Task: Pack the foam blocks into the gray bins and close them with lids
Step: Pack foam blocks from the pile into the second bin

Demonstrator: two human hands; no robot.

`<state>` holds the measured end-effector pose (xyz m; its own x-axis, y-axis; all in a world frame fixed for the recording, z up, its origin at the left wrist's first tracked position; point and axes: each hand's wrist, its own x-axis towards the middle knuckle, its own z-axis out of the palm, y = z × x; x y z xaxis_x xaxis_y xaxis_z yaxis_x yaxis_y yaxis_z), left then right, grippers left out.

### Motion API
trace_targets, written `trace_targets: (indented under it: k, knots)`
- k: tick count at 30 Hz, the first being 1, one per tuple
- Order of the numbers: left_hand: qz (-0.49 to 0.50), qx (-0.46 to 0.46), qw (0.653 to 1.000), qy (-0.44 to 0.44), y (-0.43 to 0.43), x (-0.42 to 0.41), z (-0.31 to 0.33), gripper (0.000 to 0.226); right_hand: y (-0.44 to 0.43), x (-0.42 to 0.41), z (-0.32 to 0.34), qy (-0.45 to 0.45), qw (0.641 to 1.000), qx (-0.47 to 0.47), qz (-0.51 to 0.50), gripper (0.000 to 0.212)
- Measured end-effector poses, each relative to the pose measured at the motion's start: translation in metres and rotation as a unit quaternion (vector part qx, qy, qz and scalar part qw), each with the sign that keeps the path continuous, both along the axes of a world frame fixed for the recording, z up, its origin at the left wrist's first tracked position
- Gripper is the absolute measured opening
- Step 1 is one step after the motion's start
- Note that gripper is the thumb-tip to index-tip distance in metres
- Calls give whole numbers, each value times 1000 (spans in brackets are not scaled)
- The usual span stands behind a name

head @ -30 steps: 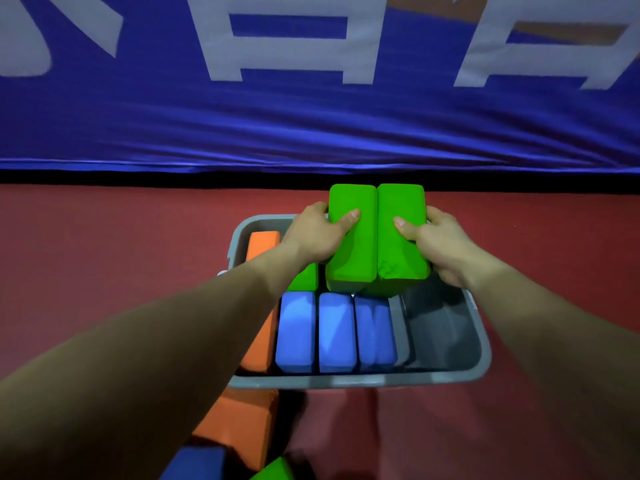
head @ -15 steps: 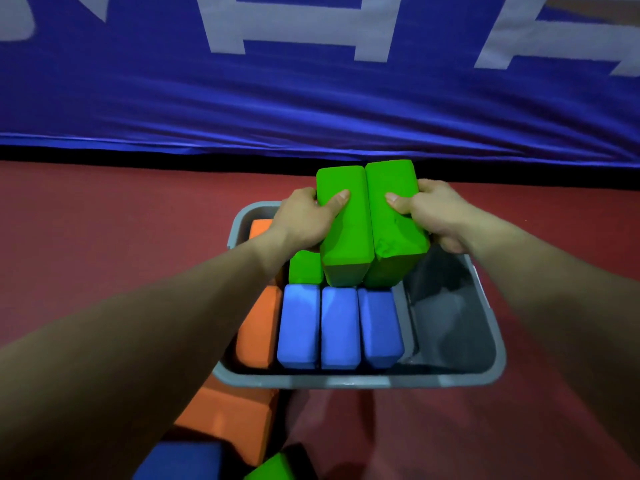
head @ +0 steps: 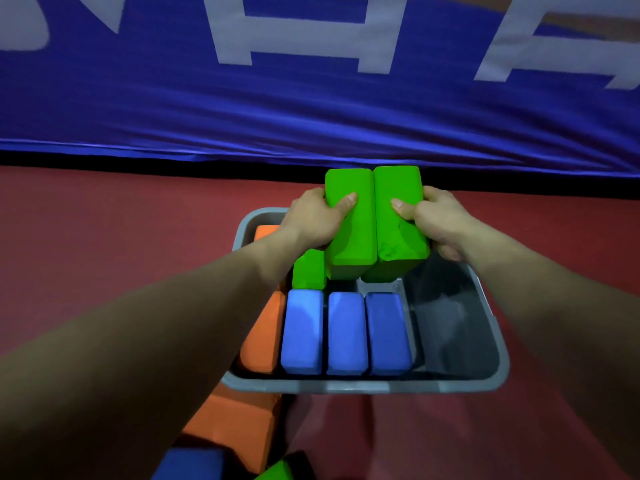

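A gray bin (head: 363,388) sits on the red floor in front of me. Inside it stand three blue foam blocks (head: 346,332) side by side, an orange block (head: 261,337) along the left wall and a green block (head: 309,270) behind the blue ones. Two green blocks pressed together tilt over the bin's far half. My left hand (head: 313,220) grips the left green block (head: 349,220), thumb on top. My right hand (head: 434,218) grips the right green block (head: 398,220) the same way. The bin's right side shows bare gray bottom.
Loose blocks lie on the floor near my left forearm: an orange one (head: 235,424), a blue one (head: 192,464) and a green one (head: 277,471). A blue banner (head: 311,109) with white letters hangs behind the bin. No lid is in view.
Both hands and the pair of green blocks have shifted slightly toward the bin's far edge and lowered a little. The blocks inside the bin have not moved.
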<state>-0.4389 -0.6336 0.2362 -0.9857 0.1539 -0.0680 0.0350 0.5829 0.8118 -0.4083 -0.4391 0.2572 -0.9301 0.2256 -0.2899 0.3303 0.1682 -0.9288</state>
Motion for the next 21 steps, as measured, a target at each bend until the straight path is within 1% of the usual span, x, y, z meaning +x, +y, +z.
trace_targets:
  k: [3, 6, 10, 12, 13, 15, 16, 17, 19, 20, 21]
  knots:
    - [-18, 7, 1000, -21, 1, -1, -17, 45, 2, 1, -19, -22, 1000, -8, -1, 25]
    - [-21, -13, 999, -46, 2, -3, -34, 44, 4, 0, -33, -40, 999, -11, 3, 28]
    - [-1, -55, 996, -64, 1, -17, -50, 57, 0, -13, -49, -63, 998, -16, 20, 27]
    - [-1, -84, 994, -72, 0, -25, -63, 61, -1, -21, -63, -78, 996, -14, 31, 22]
    - [1, -92, 993, -71, 0, -27, -72, 65, -1, -24, -71, -80, 996, -16, 34, 15]
    - [19, -112, 991, -69, 1, -29, -92, 80, 0, -28, -89, -78, 996, 0, 39, 6]
    - [28, -136, 988, -68, 2, -29, -103, 85, 1, -29, -100, -77, 996, 22, 42, 13]
    - [36, -171, 983, -55, 4, -29, -115, 84, 1, -31, -111, -74, 994, 56, 52, 33]
    - [42, -238, 970, 4, 7, -27, -134, 80, 2, -36, -136, -76, 988, 110, 72, 86]
    - [36, -262, 964, 25, 8, -26, -141, 82, 5, -39, -154, -79, 986, 123, 77, 98]
    - [21, -285, 958, 35, 10, -26, -151, 82, 3, -39, -167, -83, 984, 132, 83, 97]
